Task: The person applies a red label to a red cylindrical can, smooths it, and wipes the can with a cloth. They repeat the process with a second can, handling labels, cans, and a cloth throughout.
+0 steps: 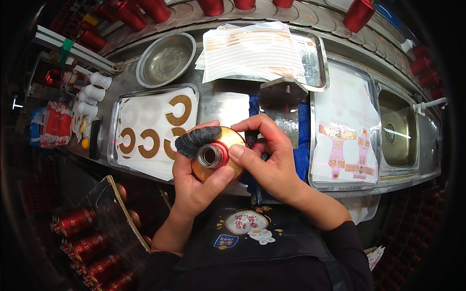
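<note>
A tray at nine o'clock is holding white backing sheets (145,127) carrying gold C-shaped collar labels (179,109). At twelve o'clock, a stack of white sheets (252,51) printed with thin gold strip labels is lying over another tray. At three o'clock, a white sheet (345,104) is bearing pink and gold cross-shaped labels (347,145). A red and white soft packet (56,124) is sitting at the far nine o'clock edge. At six o'clock, a round red, white and blue printed patch (246,224) is showing on the person's dark apron.

A steel bowl (166,59) sits behind a tray (112,145) of gold C-shaped stickers (180,109), near white caps (93,92).
</note>
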The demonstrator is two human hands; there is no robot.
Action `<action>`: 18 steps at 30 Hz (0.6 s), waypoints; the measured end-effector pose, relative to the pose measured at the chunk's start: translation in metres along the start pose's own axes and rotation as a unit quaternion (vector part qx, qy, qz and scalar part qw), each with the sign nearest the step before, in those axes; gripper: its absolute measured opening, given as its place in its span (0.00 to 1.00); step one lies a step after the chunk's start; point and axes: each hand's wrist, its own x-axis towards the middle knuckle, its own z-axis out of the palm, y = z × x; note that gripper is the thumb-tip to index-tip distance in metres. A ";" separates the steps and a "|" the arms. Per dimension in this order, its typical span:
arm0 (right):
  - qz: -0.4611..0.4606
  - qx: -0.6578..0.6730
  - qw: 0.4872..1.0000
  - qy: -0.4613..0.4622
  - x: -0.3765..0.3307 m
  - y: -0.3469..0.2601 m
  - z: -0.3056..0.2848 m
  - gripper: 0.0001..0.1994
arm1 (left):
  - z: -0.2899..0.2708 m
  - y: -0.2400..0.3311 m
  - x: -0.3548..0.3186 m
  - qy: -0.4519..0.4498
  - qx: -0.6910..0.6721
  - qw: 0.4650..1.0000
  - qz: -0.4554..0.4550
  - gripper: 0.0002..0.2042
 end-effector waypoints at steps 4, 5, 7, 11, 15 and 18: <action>0.011 0.050 0.999 0.009 -0.002 0.005 0.002 0.10 | 0.002 0.000 0.000 0.004 -0.009 1.000 -0.002 0.31; 0.036 0.066 0.997 0.002 -0.002 0.006 0.001 0.09 | 0.002 0.001 0.000 0.007 -0.018 1.000 -0.009 0.30; 0.076 0.088 0.993 0.012 0.003 0.007 -0.008 0.11 | 0.003 0.001 -0.001 0.006 -0.013 1.000 -0.012 0.30; 0.190 0.249 0.938 0.146 0.023 -0.002 -0.034 0.16 | -0.001 -0.001 -0.001 0.009 -0.010 1.000 -0.018 0.30; 0.238 0.254 0.931 0.108 -0.001 -0.027 -0.036 0.16 | -0.013 -0.005 0.001 -0.051 -0.035 0.998 0.000 0.34; -0.043 0.001 0.999 0.025 -0.030 -0.041 -0.021 0.20 | -0.019 -0.006 0.000 -0.065 -0.067 0.995 -0.020 0.36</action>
